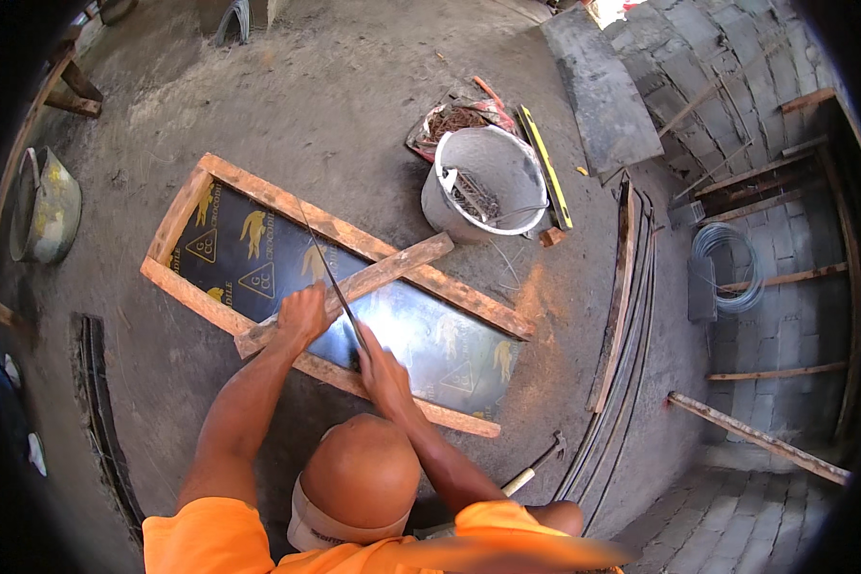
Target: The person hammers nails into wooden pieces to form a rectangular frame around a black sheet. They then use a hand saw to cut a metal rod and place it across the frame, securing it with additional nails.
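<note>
A loose wooden batten (pixel 402 260) lies slantwise across a framed panel (pixel 258 251) on the floor. The panel's face is dark and glossy, with yellow printed figures and reddish timber along its edges. My left hand (pixel 302 314) is wrapped round the batten near its lower left end. Just right of it, my right hand (pixel 383 371) is closed on a handsaw (pixel 342 298), whose handle the fingers mostly hide. Seen nearly edge-on, the thin blade crosses the batten beside my left hand and points away from me. Rounded bare skin with a pale band shows between my forearms.
Beyond the panel stands a grey bucket (pixel 430 206) with metal pieces inside, beside a yellow level (pixel 545 172). A hammer (pixel 534 465) and long rods (pixel 631 316) lie to the right. Another bucket (pixel 50 210) stands left. Coiled wire (pixel 737 270) is by the block wall (pixel 784 330).
</note>
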`<state>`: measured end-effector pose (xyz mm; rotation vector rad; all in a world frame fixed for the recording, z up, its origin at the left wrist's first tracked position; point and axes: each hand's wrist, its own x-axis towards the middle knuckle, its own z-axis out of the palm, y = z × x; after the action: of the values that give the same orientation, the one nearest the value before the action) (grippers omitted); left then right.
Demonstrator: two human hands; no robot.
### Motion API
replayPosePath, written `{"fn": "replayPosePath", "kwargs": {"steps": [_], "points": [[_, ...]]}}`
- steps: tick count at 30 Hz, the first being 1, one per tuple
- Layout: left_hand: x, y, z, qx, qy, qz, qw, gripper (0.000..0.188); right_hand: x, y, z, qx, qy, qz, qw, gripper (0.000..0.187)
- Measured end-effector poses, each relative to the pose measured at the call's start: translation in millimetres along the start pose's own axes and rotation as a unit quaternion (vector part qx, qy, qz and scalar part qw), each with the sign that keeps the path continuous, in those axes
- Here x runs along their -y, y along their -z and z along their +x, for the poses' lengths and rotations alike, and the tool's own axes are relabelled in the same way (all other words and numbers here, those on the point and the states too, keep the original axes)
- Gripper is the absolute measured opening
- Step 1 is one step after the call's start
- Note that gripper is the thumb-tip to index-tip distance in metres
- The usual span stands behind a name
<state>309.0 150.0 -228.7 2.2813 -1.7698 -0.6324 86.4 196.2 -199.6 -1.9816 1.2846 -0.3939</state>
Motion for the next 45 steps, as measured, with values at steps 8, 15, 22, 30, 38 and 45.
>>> {"fn": "replayPosePath", "kwargs": {"steps": [8,15,22,30,38,45], "points": [[2,-3,2,0.021,-0.002,-0.002,1.000,0.054,11,55,-86,0.006,-0.009,-0.035,0.999,0.061],[-2,5,-1,0.029,0.006,-0.004,1.000,0.053,7,-9,33,0.013,-0.027,-0.016,0.999,0.053],[3,-5,0,0.024,-0.011,-0.020,0.999,0.045,8,66,-117,0.008,-0.011,-0.082,0.997,0.058],[6,-18,-2,-0.068,-0.025,-0.002,0.997,0.027,7,-11,46,-0.045,0.047,-0.035,0.997,0.052],[5,-7,-1,-0.028,-0.004,-0.057,0.998,0.031,14,-1,44,-0.026,0.025,-0.056,0.998,0.050],[2,-6,1,-0.017,0.021,-0.066,0.997,0.017,4,-4,43,-0.012,0.011,-0.040,0.999,0.054]]}}
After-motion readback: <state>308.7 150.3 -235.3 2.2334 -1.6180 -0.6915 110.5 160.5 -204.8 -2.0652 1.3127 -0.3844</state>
